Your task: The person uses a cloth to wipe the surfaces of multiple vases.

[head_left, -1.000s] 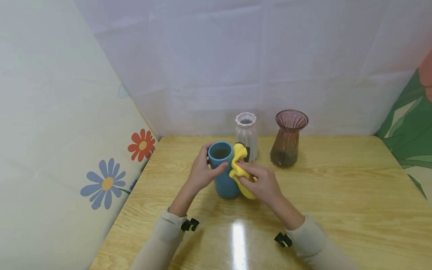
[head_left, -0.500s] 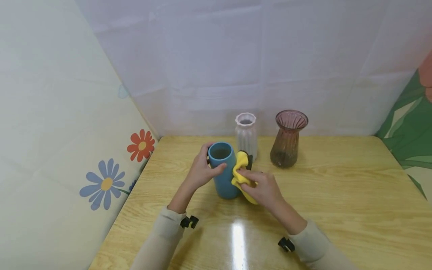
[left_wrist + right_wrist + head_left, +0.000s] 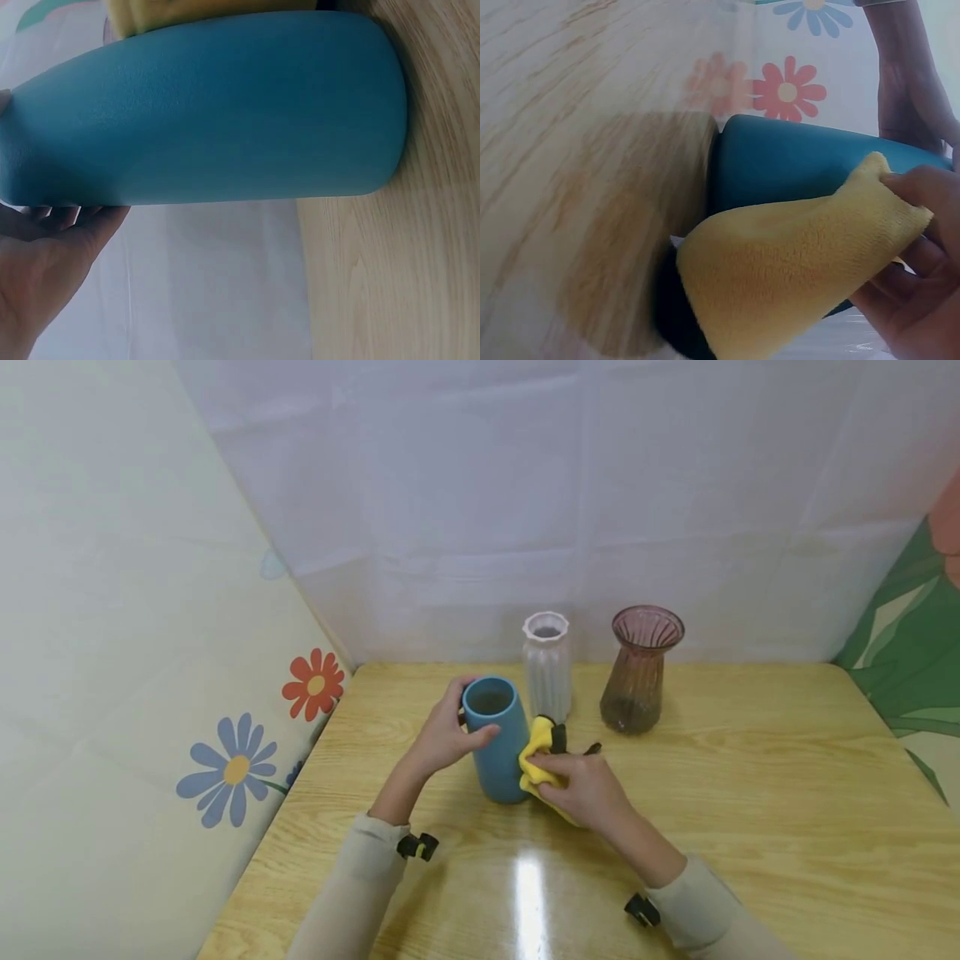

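Note:
A blue vase [image 3: 501, 758] stands on the wooden table, its open mouth facing up. My left hand [image 3: 444, 731] holds it near the rim, thumb across the front and fingers around the far left side. In the left wrist view the smooth blue vase [image 3: 217, 112] crosses the frame, with some fingers hidden behind it. My right hand [image 3: 588, 789] pinches a bunched yellow cloth [image 3: 537, 752] against the vase's lower right side. In the right wrist view the fuzzy cloth [image 3: 772, 262] hangs from the thumb and fingers; dark material shows along its lower edge.
Behind the cloth is a white ribbed vase [image 3: 549, 672] with a scalloped rim. A purple glass vase [image 3: 636, 689] with a flared mouth stands further right. A white sheet [image 3: 465, 510] hangs along the table's back edge, and flower-patterned fabric [image 3: 135, 610] covers the left side.
My right hand has slid down the vase's right side with the yellow cloth, uncovering more of the upper vase. The left hand keeps its hold, and the vase stays in place.

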Motion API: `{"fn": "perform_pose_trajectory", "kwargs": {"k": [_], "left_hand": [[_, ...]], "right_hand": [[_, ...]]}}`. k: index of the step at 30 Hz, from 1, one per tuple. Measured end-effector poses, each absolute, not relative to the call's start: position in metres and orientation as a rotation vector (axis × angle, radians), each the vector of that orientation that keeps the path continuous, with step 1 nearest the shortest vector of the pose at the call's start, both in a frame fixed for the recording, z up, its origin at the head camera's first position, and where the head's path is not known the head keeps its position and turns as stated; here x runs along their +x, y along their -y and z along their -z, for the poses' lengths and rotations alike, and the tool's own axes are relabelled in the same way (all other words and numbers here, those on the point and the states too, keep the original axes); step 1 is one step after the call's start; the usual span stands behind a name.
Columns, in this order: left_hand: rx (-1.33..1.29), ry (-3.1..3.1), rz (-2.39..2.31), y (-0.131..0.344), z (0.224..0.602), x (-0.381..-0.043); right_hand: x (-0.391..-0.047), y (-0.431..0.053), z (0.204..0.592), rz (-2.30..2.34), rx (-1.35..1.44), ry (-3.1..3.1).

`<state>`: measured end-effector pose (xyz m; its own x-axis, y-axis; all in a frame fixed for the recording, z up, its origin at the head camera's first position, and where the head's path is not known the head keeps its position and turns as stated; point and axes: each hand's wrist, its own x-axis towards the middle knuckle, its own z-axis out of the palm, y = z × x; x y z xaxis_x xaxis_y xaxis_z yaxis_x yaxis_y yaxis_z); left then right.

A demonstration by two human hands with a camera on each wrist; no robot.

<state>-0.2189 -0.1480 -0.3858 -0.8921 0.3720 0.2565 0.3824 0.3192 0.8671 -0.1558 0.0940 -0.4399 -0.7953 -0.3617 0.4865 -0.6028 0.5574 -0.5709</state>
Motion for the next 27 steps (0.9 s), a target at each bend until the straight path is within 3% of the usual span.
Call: {"fn": "perform_pose_trajectory", "kwargs": {"k": [18, 27], "left_hand": [[-0.846, 2.576, 1.697, 0.157, 0.384, -0.226], [-0.789, 2.446, 1.763, 0.156, 0.385, -0.209]], "right_hand": [[-0.164, -0.102, 0.445, -0.807, 0.992, 2.791], [-0.166, -0.126, 0.404, -1.235, 0.83, 2.626]]}}
